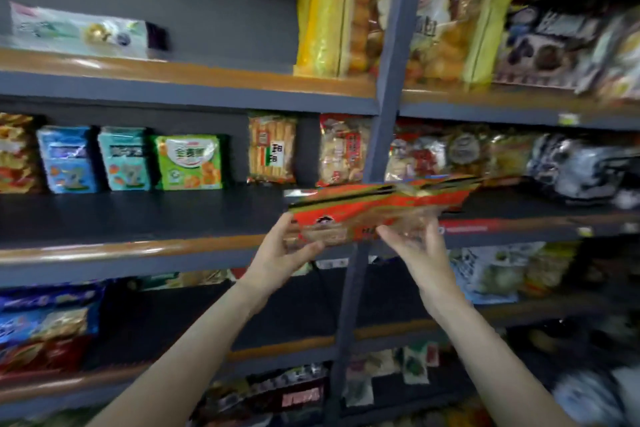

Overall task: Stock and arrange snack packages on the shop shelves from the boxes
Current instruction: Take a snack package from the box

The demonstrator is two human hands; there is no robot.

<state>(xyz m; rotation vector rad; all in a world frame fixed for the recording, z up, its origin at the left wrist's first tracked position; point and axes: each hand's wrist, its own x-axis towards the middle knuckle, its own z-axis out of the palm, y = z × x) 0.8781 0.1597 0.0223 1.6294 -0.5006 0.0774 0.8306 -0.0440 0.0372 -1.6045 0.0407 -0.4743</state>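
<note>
Clearly the grey shelving unit (388,107) is the big thing to mind: its upright post stands directly behind the red-and-gold snack packet (377,208), so a straight push could, I judge, catch the packet's far edge on the post and crumple or deflect it. The dark middle shelf (173,211) has bare board to the left of the post, in front of two clear bags of rice crackers (272,149); sliding in too hard there might topple those upright bags. The packet itself is held flat and slightly tilted, in the air just in front of the shelf lip. The left hand (280,253) grips its near left corner, thumb on top; the right hand (415,246) cups the near right end, fingers curled up around it. Glossy film could slip.

Writing is mostly blurred. A green packet (188,163) carries Chinese characters, not legible with confidence; the held packet's print is unreadable.
</note>
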